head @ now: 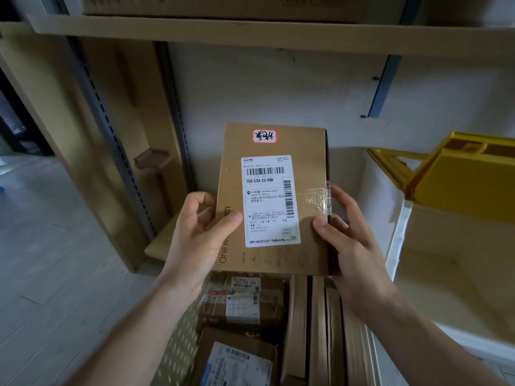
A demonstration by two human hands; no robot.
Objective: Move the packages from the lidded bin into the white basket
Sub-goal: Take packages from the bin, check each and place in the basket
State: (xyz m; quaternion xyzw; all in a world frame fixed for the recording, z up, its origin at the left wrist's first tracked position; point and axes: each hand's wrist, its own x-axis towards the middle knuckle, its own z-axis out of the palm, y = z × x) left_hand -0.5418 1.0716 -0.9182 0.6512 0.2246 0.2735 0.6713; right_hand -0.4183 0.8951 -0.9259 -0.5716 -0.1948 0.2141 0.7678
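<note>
A flat brown cardboard package [306, 151] with a white shipping label and a small red-edged sticker is held upright in front of me, label toward the camera. My left hand [202, 232] grips its left edge and my right hand [348, 232] grips its right edge by a strip of clear tape. Below it stands the white basket [178, 355] with a perforated wall, holding several labelled cardboard packages [242, 302], some flat and some on edge. To the right is the white bin [398, 232] with its yellow lid [471, 174] tipped open.
Wooden shelving [250, 32] runs overhead, with cardboard boxes on top. A metal shelf upright [111, 129] and cardboard panels stand at the left. A pale plank floor [55, 246] lies at the lower left. A white wall is behind the package.
</note>
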